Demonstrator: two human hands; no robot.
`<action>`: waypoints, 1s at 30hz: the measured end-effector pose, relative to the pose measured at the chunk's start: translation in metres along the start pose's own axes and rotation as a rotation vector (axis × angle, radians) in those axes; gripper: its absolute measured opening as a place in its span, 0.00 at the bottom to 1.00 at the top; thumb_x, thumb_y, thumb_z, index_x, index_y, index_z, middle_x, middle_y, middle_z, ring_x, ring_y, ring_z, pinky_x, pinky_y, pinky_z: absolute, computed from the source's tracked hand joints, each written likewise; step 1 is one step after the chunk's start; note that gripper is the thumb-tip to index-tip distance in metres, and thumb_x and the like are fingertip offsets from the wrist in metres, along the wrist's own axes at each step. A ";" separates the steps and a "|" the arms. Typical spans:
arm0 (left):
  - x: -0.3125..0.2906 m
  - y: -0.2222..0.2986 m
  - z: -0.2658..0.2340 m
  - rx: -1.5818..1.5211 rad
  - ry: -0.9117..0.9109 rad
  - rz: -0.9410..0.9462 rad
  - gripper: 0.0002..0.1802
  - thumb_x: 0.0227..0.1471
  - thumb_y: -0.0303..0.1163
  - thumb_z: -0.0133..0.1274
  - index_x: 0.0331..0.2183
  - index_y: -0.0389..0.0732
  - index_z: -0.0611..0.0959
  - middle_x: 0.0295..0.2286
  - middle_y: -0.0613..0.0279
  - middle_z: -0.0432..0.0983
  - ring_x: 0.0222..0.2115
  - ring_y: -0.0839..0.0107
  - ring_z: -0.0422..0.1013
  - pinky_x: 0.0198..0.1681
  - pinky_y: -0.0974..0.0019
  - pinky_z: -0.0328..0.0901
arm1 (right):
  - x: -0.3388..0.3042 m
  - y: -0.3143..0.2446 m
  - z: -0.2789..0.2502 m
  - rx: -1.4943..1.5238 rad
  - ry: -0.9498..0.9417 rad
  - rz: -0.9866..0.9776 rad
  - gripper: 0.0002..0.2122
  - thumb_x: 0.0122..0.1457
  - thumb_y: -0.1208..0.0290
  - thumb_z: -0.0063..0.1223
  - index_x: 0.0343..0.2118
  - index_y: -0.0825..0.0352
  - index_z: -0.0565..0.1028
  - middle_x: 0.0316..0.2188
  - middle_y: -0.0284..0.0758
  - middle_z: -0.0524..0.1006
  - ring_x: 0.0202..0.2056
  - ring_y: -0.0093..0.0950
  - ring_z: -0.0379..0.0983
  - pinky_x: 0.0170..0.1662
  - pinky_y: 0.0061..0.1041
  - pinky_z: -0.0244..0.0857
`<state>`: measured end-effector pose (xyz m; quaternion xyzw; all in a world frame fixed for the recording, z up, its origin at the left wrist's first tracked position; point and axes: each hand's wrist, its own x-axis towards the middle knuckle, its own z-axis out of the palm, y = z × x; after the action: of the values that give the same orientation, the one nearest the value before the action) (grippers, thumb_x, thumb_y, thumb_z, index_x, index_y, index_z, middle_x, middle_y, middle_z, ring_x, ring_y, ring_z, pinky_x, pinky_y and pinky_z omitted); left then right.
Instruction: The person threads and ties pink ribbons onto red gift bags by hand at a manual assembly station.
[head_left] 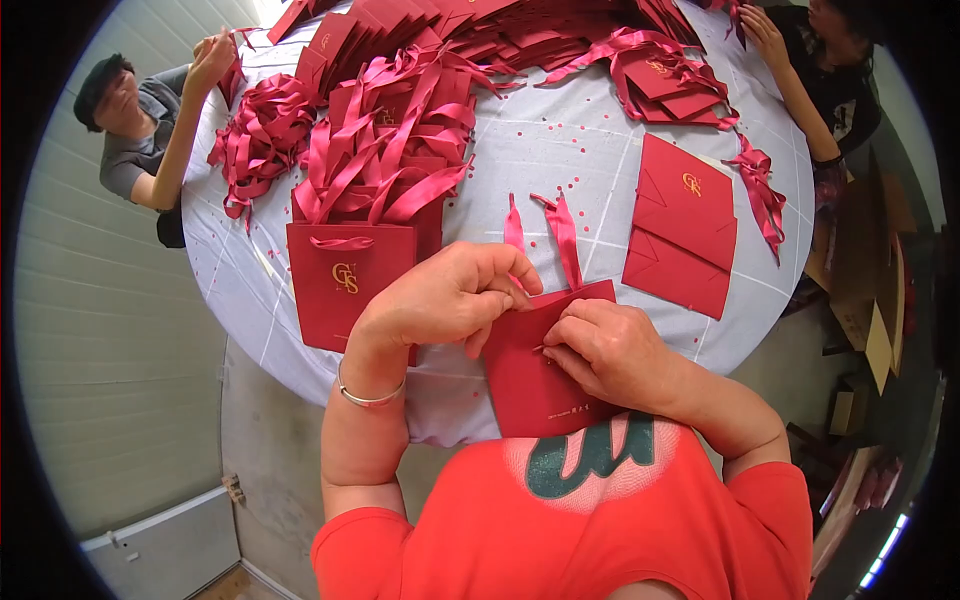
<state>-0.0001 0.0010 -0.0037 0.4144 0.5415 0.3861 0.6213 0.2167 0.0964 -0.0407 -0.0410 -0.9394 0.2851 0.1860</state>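
A dark red paper gift bag [520, 385] lies flat at the near edge of the table, right in front of me. A pink-red satin ribbon [563, 240] runs out from its top edge, its ends pointing away from me. My left hand [450, 295] is closed, thumb and finger pinching at the bag's upper left edge. My right hand [610, 350] rests on the bag's upper right part, fingertips pinched together. Something thin and pale shows at those fingertips, too small to name. The ribbon's path inside the bag is hidden.
To the left lies a finished-looking bag with a ribbon handle [345, 275], below a heap of ribboned bags [390, 140]. Flat bags [685, 225] and loose ribbons [762, 195] lie right. Red paper dots dot the white tablecloth [500, 150]. Two people work across the table.
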 end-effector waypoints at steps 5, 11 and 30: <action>0.000 0.005 -0.001 0.448 0.002 -0.089 0.12 0.49 0.18 0.44 0.36 0.30 0.79 0.21 0.60 0.77 0.14 0.77 0.71 0.19 0.71 0.65 | 0.000 0.000 0.002 0.011 0.014 0.018 0.07 0.49 0.76 0.64 0.28 0.67 0.75 0.25 0.36 0.74 0.28 0.35 0.74 0.29 0.31 0.69; -0.001 -0.001 -0.006 0.367 -0.032 -0.059 0.14 0.44 0.19 0.44 0.34 0.28 0.81 0.19 0.56 0.76 0.15 0.71 0.74 0.20 0.66 0.67 | 0.003 -0.002 -0.003 0.100 0.024 0.093 0.07 0.49 0.78 0.64 0.28 0.67 0.74 0.24 0.37 0.75 0.26 0.35 0.74 0.28 0.30 0.68; 0.002 -0.003 0.000 0.346 0.036 -0.086 0.08 0.53 0.21 0.48 0.35 0.31 0.81 0.19 0.63 0.75 0.16 0.77 0.72 0.21 0.71 0.65 | 0.022 -0.009 0.003 -0.020 0.180 -0.041 0.05 0.49 0.77 0.62 0.27 0.67 0.75 0.23 0.35 0.74 0.25 0.33 0.74 0.26 0.30 0.68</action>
<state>0.0002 0.0014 -0.0068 0.4847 0.6279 0.2677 0.5469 0.1954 0.0918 -0.0311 -0.0492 -0.9222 0.2670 0.2752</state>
